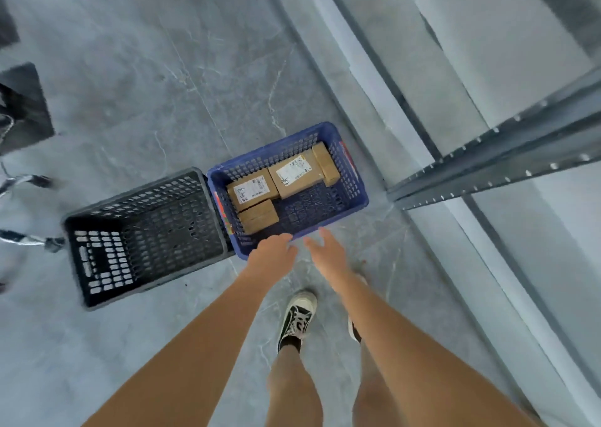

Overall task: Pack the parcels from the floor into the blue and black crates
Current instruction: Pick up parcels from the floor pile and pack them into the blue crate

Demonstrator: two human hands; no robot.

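While the person stands over grey floor [136, 68], a black-and-white shoe [296, 321] is planted just short of the crates, with bare floor all round it. Both arms reach forward and down. The left hand [272, 253] hangs at the near rim of the blue crate [356, 179], its fingers bent downward over that edge; whether they touch the rim cannot be told, and nothing is seen in its grip. The right hand [327, 253] is just beside it, near the same rim, fingers spread and loosely straight, holding nothing.

Four brown parcels lie on the bottom of the blue crate: a small parcel [259, 216] nearest the hands, a labelled parcel [252, 189] touching it behind, a bigger labelled parcel [297, 173] next to that, and a narrow parcel [326, 163] against the far right wall. The near right part of the crate's bottom is bare mesh.

The black crate [97, 257] sits to the left, its end touching the blue crate's left wall, with no parcel showing inside it.

To the right, a grey metal shelf rail [507, 163] juts out close to the blue crate's right corner, narrowing the room there. Beyond and to the left the floor lies wide, with metal legs [29, 179] at the far left edge
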